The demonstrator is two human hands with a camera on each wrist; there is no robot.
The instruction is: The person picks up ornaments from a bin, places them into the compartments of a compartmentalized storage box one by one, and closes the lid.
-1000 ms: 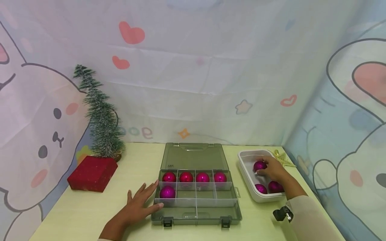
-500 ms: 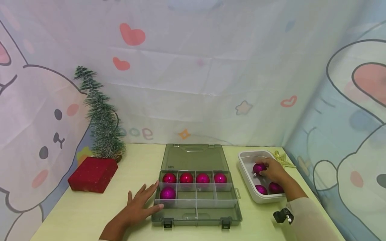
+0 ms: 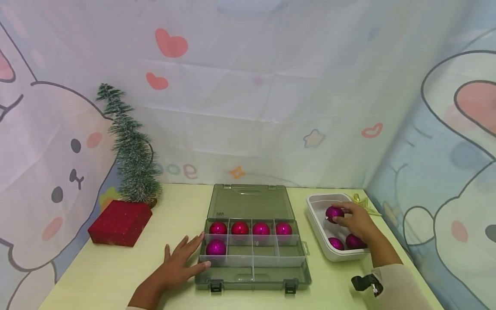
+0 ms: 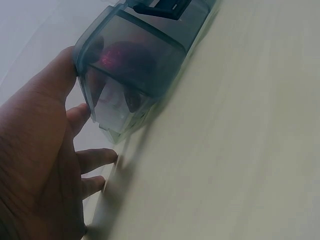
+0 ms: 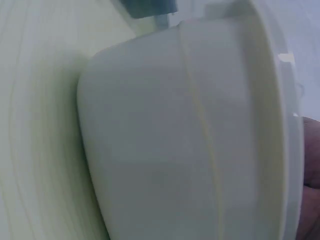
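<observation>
My right hand (image 3: 355, 220) pinches a glittery magenta Christmas ball (image 3: 334, 214) between thumb and fingers, over the inside of a white plastic tub (image 3: 318, 228). Two more magenta balls, one of them the near ball (image 3: 335, 243), lie at the tub's front end. In the right wrist view the tub's wall (image 5: 160, 125) covers most of the hand. My left hand (image 3: 176, 268) rests with spread fingers against the left side of a smoky divided box (image 3: 280, 273), its lid laid back. Shiny red-pink balls (image 3: 239, 228) fill the back row; one glittery ball (image 3: 215, 247) sits in the second row's left compartment.
A small frosted Christmas tree (image 3: 133, 159) stands at the back left, behind a red velvety box (image 3: 120, 223). Behind the tub lies a gold star ornament (image 3: 364, 204). A printed cloth (image 3: 252, 107) hangs along the table's back and sides.
The right hand has lifted slightly and shifted a little right, with the pinched ball turning and rising a bit. The left hand and the divided box hold still.
</observation>
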